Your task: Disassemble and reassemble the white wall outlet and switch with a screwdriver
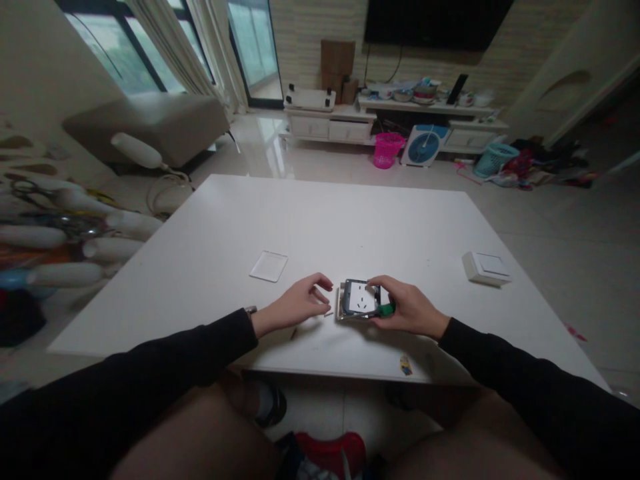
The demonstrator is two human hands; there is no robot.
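My right hand (407, 305) grips a wall socket (362, 297) by its right side, thumb and fingers around the edge. The socket has a white face with dark slots and a dark frame, and sits on a pale box-like base. A green part (386, 309) shows beside my right fingers. Just left of the socket, my left hand (305, 298) is open, its fingers curved and apart, with nothing visible in them. Below its fingertips lies a small thin piece (329, 314), too small to name. A square white cover frame (269, 266) lies on the table to the left.
A white switch on a box (487, 268) stands near the right edge of the white table (320, 213). A small sticker (405, 365) is at the front edge. Beyond the table are a pink basket (387, 149) and a fan (424, 145); clutter lies left.
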